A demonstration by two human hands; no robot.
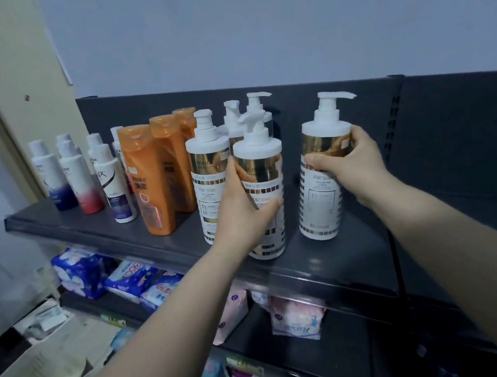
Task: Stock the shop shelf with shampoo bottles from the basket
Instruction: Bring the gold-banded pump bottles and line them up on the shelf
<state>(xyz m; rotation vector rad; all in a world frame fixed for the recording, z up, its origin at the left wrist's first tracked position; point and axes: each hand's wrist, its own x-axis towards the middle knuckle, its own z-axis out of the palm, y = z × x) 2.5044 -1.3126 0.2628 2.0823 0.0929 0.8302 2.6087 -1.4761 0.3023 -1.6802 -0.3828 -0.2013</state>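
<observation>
Gripping a white-and-gold pump bottle (pixel 259 164) with fingers curled round its middle, the left hand (pixel 244 210) holds it upright at the front edge of the dark top shelf (pixel 334 259). Apart to its right, the right hand (pixel 354 167) wraps round a matching bottle (pixel 321 209) standing on the same shelf. Orange bottles (pixel 147 179) stand further left

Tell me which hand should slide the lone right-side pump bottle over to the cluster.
Right. The right hand grips that lone bottle; the left hand is wrapped round the cluster's front bottle.
</observation>
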